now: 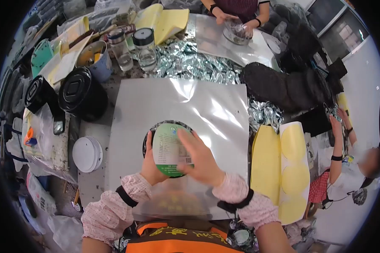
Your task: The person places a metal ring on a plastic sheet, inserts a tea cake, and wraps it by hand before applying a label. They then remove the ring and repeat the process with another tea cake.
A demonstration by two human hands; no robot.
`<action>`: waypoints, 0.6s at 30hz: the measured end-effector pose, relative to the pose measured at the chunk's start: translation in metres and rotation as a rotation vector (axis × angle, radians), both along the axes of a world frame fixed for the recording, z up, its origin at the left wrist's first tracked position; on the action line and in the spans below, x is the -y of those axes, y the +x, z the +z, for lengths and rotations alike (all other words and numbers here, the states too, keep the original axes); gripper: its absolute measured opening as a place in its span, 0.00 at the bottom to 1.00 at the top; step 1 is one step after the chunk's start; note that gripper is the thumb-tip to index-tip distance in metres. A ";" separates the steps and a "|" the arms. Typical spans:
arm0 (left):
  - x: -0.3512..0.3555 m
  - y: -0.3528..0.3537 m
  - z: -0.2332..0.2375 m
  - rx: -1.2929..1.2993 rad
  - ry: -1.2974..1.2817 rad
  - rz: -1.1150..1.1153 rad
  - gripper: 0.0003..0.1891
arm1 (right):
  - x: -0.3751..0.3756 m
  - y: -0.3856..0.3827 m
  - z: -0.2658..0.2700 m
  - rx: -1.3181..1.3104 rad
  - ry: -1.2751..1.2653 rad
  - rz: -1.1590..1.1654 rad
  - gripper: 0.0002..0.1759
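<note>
The label (pixel 164 147) covers most of the round package (pixel 187 125), adhesion unclear; the left hand (pixel 153 166) curls around the package's side, the right hand (pixel 200 162) spreads over the label, gripping nothing visibly.

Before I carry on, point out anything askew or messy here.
Crumpled foil lies heaped behind the metal sheet, and dark crumbs speckle the table around it. The round white lids sit stacked slightly unevenly.
</note>
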State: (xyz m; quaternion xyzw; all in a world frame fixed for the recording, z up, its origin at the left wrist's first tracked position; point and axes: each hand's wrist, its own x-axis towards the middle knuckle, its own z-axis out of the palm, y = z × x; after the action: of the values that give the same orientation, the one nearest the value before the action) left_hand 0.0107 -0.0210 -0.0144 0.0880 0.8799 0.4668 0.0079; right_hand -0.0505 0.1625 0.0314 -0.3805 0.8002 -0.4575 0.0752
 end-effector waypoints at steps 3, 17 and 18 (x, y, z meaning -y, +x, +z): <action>0.006 0.000 0.006 -0.154 -0.446 -0.040 0.35 | 0.021 -0.022 -0.026 0.403 -0.264 0.001 0.45; 0.011 -0.011 0.006 -0.090 0.266 0.317 0.25 | 0.050 -0.006 -0.044 -0.276 0.212 0.067 0.35; 0.017 -0.014 0.010 -0.055 0.392 0.319 0.25 | 0.050 -0.013 -0.050 -0.252 0.038 -0.009 0.30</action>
State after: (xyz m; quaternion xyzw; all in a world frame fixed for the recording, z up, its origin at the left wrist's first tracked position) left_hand -0.0035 -0.0375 -0.0045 -0.0395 0.7752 0.6213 -0.1070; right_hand -0.0636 0.1127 -0.0181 -0.4299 0.8135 -0.3910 -0.0210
